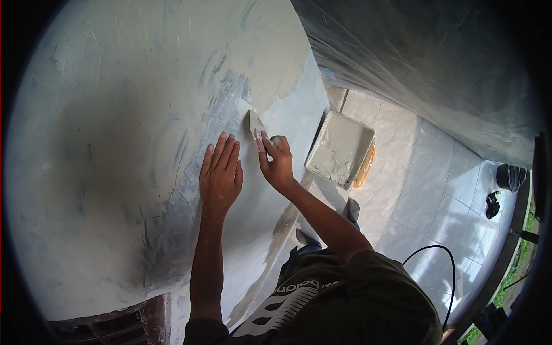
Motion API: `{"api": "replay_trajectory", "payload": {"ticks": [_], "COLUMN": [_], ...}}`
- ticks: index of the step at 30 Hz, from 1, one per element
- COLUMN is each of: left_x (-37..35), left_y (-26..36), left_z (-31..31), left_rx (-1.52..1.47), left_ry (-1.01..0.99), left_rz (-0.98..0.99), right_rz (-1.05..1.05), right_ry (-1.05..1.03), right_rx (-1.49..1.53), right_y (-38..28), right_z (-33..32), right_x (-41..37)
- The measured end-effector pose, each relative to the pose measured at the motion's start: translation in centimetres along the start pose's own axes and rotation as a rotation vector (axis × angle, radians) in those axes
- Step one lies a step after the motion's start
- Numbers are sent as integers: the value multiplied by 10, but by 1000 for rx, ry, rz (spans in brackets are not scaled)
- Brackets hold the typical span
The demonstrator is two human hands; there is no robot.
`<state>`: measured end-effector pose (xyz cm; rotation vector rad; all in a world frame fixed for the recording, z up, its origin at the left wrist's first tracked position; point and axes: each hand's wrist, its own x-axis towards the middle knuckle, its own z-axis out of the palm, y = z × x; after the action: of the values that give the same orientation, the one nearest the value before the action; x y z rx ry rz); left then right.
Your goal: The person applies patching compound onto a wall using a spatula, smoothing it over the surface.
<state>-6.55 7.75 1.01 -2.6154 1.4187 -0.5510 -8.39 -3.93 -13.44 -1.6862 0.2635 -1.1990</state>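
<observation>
Flat against the plastered wall (126, 115) rests my left hand (221, 175), its fingers stretched out and holding nothing. Just right of it, my right hand (276, 159) grips a putty knife (256, 127), whose blade is at the wall by a patch of pale wet filler. Grey-blue bare patches and smoother cream filler cover the wall around both hands. Below and to the right, a shallow tray (341, 148) holds spread filler.
Plastic sheeting (437, 69) hangs at the upper right. A yellowish item (365, 167) lies beside the tray on the tiled floor (402, 172). A dark bucket (509, 177), a black cable (451, 270) and a dark window grille (115, 325) also show.
</observation>
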Motion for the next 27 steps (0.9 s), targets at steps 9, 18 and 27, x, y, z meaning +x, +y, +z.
{"api": "replay_trajectory", "payload": {"ticks": [9, 18, 27], "left_x": [-2, -3, -1], "left_y": [0, 1, 0], "left_z": [2, 0, 0], "left_rx": [16, 6, 10], "left_ry": [12, 2, 2], "left_rz": [9, -1, -2], "right_rz": [42, 73, 35], "right_ry": [86, 74, -71], "right_rx": [-180, -34, -109], "right_y": [43, -8, 12], "right_z": [14, -14, 14], "right_x": [78, 30, 41]}}
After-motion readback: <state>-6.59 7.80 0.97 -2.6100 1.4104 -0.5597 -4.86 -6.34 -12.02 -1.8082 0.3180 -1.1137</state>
